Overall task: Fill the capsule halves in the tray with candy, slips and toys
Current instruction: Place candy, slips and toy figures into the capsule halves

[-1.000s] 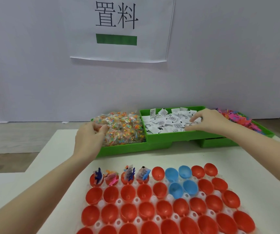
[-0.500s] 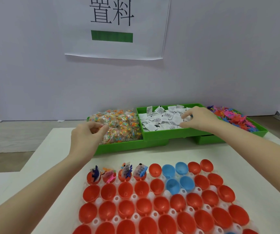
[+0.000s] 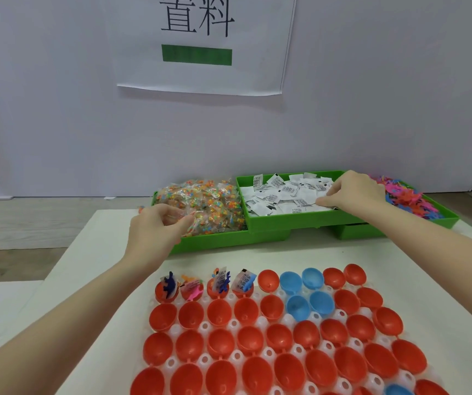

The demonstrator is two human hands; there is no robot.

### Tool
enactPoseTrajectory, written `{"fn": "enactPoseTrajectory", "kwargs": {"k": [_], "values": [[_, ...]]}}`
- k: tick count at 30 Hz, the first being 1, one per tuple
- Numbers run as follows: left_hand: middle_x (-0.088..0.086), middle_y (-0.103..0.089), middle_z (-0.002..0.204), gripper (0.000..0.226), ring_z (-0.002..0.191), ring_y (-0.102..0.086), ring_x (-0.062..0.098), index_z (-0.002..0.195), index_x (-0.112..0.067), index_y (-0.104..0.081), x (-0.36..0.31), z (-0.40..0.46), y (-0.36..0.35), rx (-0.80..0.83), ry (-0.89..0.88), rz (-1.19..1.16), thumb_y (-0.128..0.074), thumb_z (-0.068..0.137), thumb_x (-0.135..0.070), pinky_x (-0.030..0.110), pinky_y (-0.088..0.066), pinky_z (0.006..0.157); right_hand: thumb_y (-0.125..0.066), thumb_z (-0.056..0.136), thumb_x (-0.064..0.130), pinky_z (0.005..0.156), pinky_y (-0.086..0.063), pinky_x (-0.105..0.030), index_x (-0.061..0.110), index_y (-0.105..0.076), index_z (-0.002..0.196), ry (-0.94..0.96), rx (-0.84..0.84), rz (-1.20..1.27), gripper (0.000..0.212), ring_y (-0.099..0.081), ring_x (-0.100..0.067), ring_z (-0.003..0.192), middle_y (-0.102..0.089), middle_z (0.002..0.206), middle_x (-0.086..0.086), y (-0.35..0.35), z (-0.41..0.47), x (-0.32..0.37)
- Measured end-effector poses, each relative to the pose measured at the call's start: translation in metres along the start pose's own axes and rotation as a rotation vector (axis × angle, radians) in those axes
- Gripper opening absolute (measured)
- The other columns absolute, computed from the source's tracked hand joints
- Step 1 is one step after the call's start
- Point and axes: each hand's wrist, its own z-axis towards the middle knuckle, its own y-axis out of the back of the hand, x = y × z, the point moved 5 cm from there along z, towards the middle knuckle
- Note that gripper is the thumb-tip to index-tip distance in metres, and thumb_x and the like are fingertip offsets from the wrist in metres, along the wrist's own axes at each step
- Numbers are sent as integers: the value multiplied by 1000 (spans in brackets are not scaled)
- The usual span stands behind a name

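Bright even light, soft shadows, wide-angle bowing

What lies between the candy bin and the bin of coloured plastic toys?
In the head view, the green bin of white paper slips sits between the candy bin and the toy bin; the right hand reaches into it.

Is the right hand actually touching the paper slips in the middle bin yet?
Touching. The head view shows the right hand with its fingertips pressed onto the white paper slips in the middle green bin, no gap visible.
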Motion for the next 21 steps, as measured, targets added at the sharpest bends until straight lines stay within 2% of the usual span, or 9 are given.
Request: {"fn": "enactPoseTrajectory", "kwargs": {"k": [3,5,8,12,15,18,19,21], "values": [[8,-66,77,19,57,-58,12,94,-7,-65,3,0,-1,24,12,4,-65,85,-24,7,-39,44,-71,78,36,88,-42,-41,12,-73,86,12,-26,44,25,-59,-30,95,-69,97,-8,2,-2,0],[6,-67,77,17,56,-59,12,93,-9,-65,4,0,-2,29,19,27,-64,85,-24,9,-36,44,-66,83,31,89,-38,-40,9,-72,84,34,-71,12,23,-58,-31,91,-69,91,-10,4,-3,-1],[4,-66,76,14,55,-59,11,89,-10,-64,7,1,-4,36,32,33,-64,85,-24,9,-37,43,-51,90,23,85,-31,-37,7,-69,86,83,-222,-93,25,-57,-31,81,-67,79,-11,8,-4,-1],[2,-66,73,12,56,-60,11,89,-11,-59,8,2,-5,49,83,4,-63,85,-22,22,-44,55,-36,97,26,80,-28,-37,1,-59,89,132,-432,-146,35,-53,-29,66,-62,71,-15,18,-6,1],[-2,-64,68,10,48,-60,7,89,-13,-57,9,2,-6,68,121,-25,-64,83,-18,22,-46,57,-32,96,23,82,-28,-39,-1,-53,92,127,-431,-116,32,-50,-29,64,-62,72,-18,20,-6,2],[3,-65,73,10,41,-58,0,81,-17,-56,12,0,-7,80,175,-60,-66,81,-13,21,-48,57,-31,93,21,84,-28,-39,0,-51,90,98,-369,-80,29,-49,-30,68,-59,75,-18,16,-8,0],[6,-66,77,10,46,-61,3,88,-13,-58,13,0,-7,82,193,-81,-65,81,-12,23,-51,62,-30,93,21,84,-29,-40,1,-50,86,87,-354,-68,29,-48,-31,68,-57,74,-17,15,-9,-1],[7,-65,76,31,58,-63,11,113,-3,-57,15,-1,-8,76,226,-138,-63,84,-10,26,-53,71,-29,93,22,84,-29,-40,4,-46,73,81,-336,-47,32,-47,-31,66,-52,68,-14,15,-11,-3]]}}
